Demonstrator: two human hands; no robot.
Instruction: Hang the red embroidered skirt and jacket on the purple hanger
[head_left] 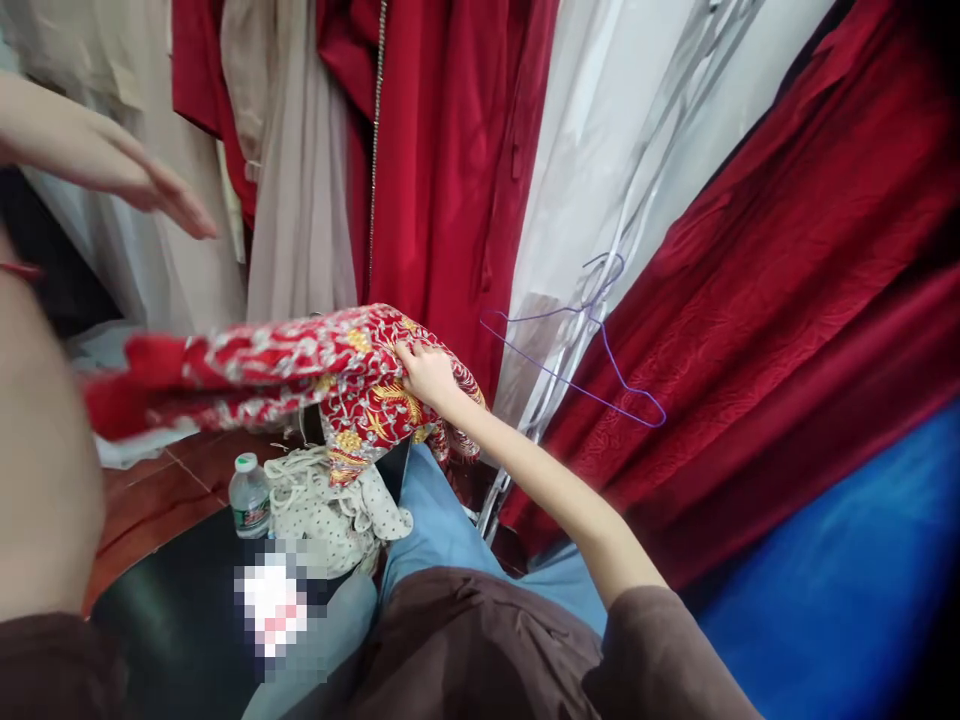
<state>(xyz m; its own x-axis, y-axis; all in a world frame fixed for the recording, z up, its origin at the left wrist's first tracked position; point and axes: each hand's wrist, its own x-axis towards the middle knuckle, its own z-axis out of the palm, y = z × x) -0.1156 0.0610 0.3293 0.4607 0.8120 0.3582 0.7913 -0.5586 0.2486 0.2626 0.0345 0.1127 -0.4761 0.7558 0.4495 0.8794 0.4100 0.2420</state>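
Observation:
My right hand (429,372) is closed on a red embroidered garment (375,395) with silver swirls and gold motifs. The garment droops from my fingers over a polka-dot cloth bag (330,510), and a long sleeve-like part of it stretches left, blurred by motion. At the upper left my left hand (154,175) is held in the air above that part, fingers stretched out and nothing in them. A purple wire hanger (574,312) hangs bare to the right of the garment.
Red dresses (457,130), beige gowns (300,200) and a white gown (592,110) hang ahead. More red fabric (810,260) and a blue surface (847,560) lie right. A water bottle (249,500) stands on a black round surface (165,610) beside a pixelated patch.

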